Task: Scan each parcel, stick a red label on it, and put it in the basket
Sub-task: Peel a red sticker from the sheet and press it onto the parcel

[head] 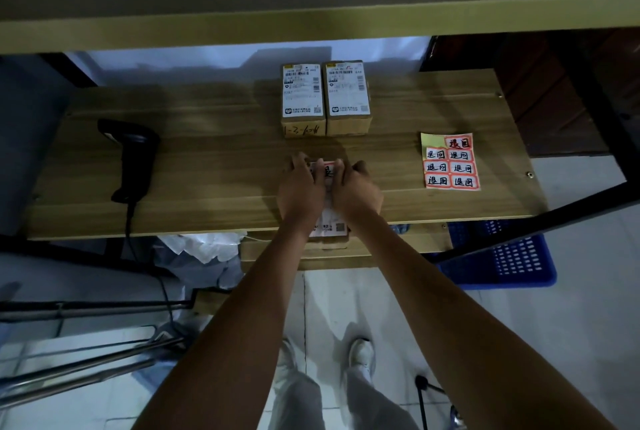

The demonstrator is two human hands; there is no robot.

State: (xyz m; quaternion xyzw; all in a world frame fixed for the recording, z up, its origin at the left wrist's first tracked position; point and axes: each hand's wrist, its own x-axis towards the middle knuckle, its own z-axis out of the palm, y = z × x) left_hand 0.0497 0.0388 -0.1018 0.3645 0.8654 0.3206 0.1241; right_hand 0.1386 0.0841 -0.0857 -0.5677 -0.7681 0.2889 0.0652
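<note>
Wood-grain laminate fills the middle of the frame, a long shelf board (207,166) running left to right under a pale upper shelf (311,28) that crosses the top. Both hands are down at the lower centre of the board, side by side, the left hand (300,191) and right hand (356,192) pressed flat on a parcel (329,227) that sits at the board's near edge, fingers spread over its top. Between the fingers a red label (325,168) peeks out on the parcel's far end, and the white shipping slip shows at the near end between the wrists. Up at centre, two more cardboard parcels stand touching each other, the left box (303,99) and the right box (347,97), shipping slips facing up. Far left on the board lies a black handheld scanner (133,159), its cable dropping off the front edge. Right of centre lies the sheet of red labels (450,162), one corner spot bare and yellowish. Below the board at lower right, a blue plastic basket (512,260) sits on the pale tiled floor (571,325); crumpled clear plastic (201,253) lies lower left of centre, and dark metal frame bars slant down the right side.
</note>
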